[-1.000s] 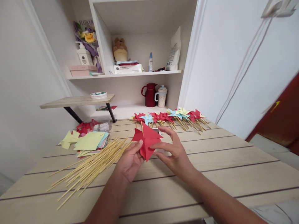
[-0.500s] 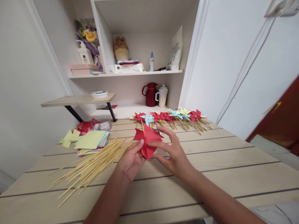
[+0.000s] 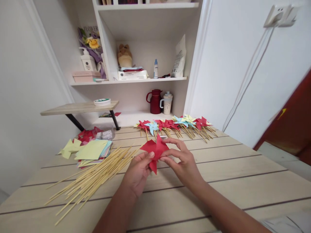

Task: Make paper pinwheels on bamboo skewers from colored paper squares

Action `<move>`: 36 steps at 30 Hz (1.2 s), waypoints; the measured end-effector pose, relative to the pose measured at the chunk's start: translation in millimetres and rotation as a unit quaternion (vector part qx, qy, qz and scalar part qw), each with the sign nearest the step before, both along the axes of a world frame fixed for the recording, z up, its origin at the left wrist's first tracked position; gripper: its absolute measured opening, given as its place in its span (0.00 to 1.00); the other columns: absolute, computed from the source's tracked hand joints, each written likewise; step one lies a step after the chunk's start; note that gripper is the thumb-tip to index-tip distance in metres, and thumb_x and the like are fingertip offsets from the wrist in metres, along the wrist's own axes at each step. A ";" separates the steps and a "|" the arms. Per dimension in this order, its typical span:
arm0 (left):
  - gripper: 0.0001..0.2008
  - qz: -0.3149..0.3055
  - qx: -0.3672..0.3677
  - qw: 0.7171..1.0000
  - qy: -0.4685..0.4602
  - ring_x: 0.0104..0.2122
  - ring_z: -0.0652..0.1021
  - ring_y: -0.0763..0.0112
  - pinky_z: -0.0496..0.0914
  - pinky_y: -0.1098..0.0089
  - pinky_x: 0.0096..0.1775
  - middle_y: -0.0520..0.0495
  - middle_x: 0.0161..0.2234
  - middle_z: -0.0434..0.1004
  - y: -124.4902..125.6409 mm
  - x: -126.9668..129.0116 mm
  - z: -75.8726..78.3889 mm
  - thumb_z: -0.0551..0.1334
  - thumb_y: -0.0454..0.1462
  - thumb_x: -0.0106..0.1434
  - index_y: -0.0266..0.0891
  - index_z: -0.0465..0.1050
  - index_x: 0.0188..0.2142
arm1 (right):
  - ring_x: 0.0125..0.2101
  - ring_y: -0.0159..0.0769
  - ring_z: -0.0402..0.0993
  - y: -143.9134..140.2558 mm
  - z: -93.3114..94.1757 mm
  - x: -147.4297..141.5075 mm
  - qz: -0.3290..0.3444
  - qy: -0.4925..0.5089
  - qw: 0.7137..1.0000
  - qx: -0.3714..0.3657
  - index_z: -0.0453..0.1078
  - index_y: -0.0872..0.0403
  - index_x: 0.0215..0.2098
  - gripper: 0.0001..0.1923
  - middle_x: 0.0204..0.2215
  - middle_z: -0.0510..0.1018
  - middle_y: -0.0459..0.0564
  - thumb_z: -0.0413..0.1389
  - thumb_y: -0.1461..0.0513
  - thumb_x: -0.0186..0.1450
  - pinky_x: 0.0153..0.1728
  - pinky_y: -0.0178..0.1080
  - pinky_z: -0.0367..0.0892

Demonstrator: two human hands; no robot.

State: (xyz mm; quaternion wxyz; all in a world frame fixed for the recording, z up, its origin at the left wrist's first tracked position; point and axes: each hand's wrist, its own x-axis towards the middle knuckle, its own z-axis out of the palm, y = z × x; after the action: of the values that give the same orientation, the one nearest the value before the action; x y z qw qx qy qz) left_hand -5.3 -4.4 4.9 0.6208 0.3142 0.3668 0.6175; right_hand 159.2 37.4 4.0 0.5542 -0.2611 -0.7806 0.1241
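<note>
Both hands are pinching one folded red paper piece (image 3: 155, 149) between them, just above the wooden table (image 3: 243, 174). The left hand (image 3: 138, 171) is gripping its lower left part, thumb pressing on top near the middle. The right hand (image 3: 181, 160) is gripping it from the other side, thumb and forefinger closing on the red points while the remaining fingers are arching over the upper edge. The paper is sitting tilted in the pinch, one point hanging down between the two palms.

Just to the left of the grip, a loose heap of bamboo sticks (image 3: 97, 176) is lying fanned across the boards, its near ends almost touching the left hand. Farther left of that, a stack of coloured paper squares (image 3: 93, 150) is resting, yellow sheet uppermost. Beyond the held paper, away from the person, a row of finished pinwheels (image 3: 175, 124) is lying along the back edge of the table.
</note>
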 end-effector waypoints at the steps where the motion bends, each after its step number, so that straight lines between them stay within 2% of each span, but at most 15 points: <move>1: 0.09 0.004 0.006 1.000 0.008 0.27 0.73 0.78 0.68 0.77 0.31 0.51 0.27 0.77 -0.4 0.8 0.6 0.74 0.37 0.51 0.36 0.79 0.30 | 0.52 0.48 0.70 0.2 0.2 -0.1 0.002 0.007 1.000 -0.019 0.77 0.48 0.31 0.03 0.49 0.74 0.53 0.62 0.61 0.64 0.53 0.55 0.66; 4: 0.07 0.017 0.015 0.999 0.030 0.25 0.71 0.78 0.67 0.77 0.31 0.53 0.23 0.74 -2.0 3.4 3.8 0.74 0.35 0.50 0.36 0.79 0.28 | 0.52 0.46 0.70 0.4 0.8 -0.5 0.018 0.031 0.997 -0.072 0.77 0.49 0.29 0.05 0.49 0.73 0.52 0.62 0.60 0.64 0.53 0.52 0.66; 7: 0.08 0.026 0.014 0.999 0.034 0.26 0.72 0.77 0.68 0.76 0.33 0.51 0.25 0.76 -2.9 5.8 6.3 0.74 0.35 0.49 0.36 0.79 0.28 | 0.53 0.45 0.70 -0.1 1.5 -1.0 0.034 0.046 0.994 -0.095 0.77 0.49 0.29 0.04 0.49 0.72 0.52 0.64 0.60 0.63 0.54 0.50 0.67; 11: 0.10 0.018 0.012 1.000 0.019 0.30 0.75 0.75 0.69 0.74 0.37 0.49 0.28 0.78 -2.6 7.6 5.9 0.75 0.38 0.50 0.36 0.78 0.29 | 0.54 0.45 0.69 -1.8 2.0 -1.7 0.054 0.045 0.995 -0.071 0.79 0.48 0.31 0.00 0.51 0.71 0.52 0.65 0.61 0.61 0.56 0.50 0.65; 14: 0.12 0.015 0.016 1.000 0.017 0.29 0.75 0.75 0.69 0.74 0.36 0.49 0.28 0.78 -2.3 7.4 5.0 0.75 0.40 0.51 0.35 0.77 0.29 | 0.54 0.46 0.69 -3.4 2.2 -1.5 0.060 0.038 0.996 -0.059 0.80 0.47 0.31 0.02 0.51 0.71 0.51 0.65 0.62 0.61 0.56 0.52 0.65; 25: 0.13 0.042 0.002 0.999 0.013 0.31 0.76 0.74 0.70 0.74 0.36 0.48 0.29 0.79 -1.5 6.4 4.6 0.76 0.39 0.48 0.35 0.77 0.29 | 0.54 0.45 0.68 -3.6 3.5 -2.9 0.040 0.046 0.992 -0.108 0.76 0.50 0.27 0.06 0.50 0.70 0.51 0.64 0.61 0.62 0.55 0.50 0.66; 36: 0.13 0.029 -0.004 1.000 0.006 0.31 0.77 0.73 0.71 0.71 0.40 0.47 0.31 0.80 -0.5 5.8 2.8 0.75 0.38 0.49 0.34 0.77 0.29 | 0.53 0.45 0.68 -3.8 4.3 -4.7 0.022 0.062 0.992 -0.105 0.71 0.52 0.24 0.08 0.50 0.70 0.52 0.62 0.64 0.61 0.55 0.51 0.64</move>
State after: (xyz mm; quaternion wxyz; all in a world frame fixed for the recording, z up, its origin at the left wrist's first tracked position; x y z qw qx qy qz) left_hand 0.6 -4.8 7.6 0.6013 0.3046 0.3823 0.6320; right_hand 154.5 33.6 8.2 0.5682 -0.2927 -0.7327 0.2336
